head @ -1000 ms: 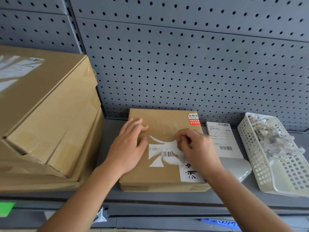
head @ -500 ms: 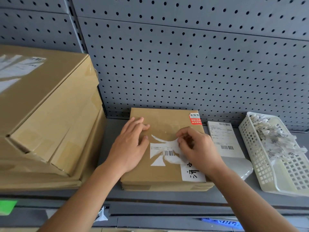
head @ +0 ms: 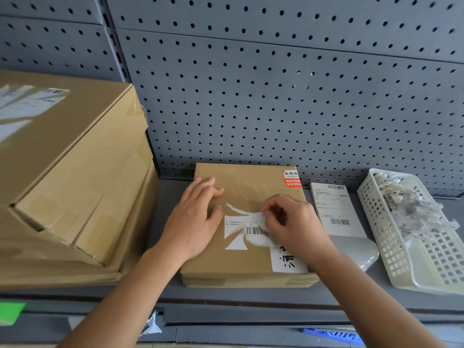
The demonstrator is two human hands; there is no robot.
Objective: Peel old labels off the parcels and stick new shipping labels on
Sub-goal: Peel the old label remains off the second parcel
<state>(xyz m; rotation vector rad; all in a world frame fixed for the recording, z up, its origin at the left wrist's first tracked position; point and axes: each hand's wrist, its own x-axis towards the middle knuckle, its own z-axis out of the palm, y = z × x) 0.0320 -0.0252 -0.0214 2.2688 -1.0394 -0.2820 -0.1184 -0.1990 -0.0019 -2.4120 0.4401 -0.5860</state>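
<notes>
A flat brown parcel point(head: 248, 189) lies on the grey shelf in front of me. A torn white old label point(head: 241, 228) with a barcode sticks to its top, partly ripped away. My left hand point(head: 198, 222) rests flat on the parcel's left half, fingers straight. My right hand point(head: 293, 224) pinches a lifted edge of the old label between thumb and fingertips. A red and white sticker point(head: 292, 179) sits at the parcel's far right corner. A white tag with large black characters point(head: 288, 261) is at the near right corner.
A new shipping label sheet point(head: 335, 209) lies to the parcel's right on a grey pouch point(head: 361, 249). A white plastic basket point(head: 394, 247) at far right holds several torn label scraps. Large brown boxes point(head: 67, 177) stand on the left. Grey pegboard point(head: 276, 96) stands behind.
My right hand's fingers have worked slightly at the label's lifted edge. My left hand has stayed flat on the parcel.
</notes>
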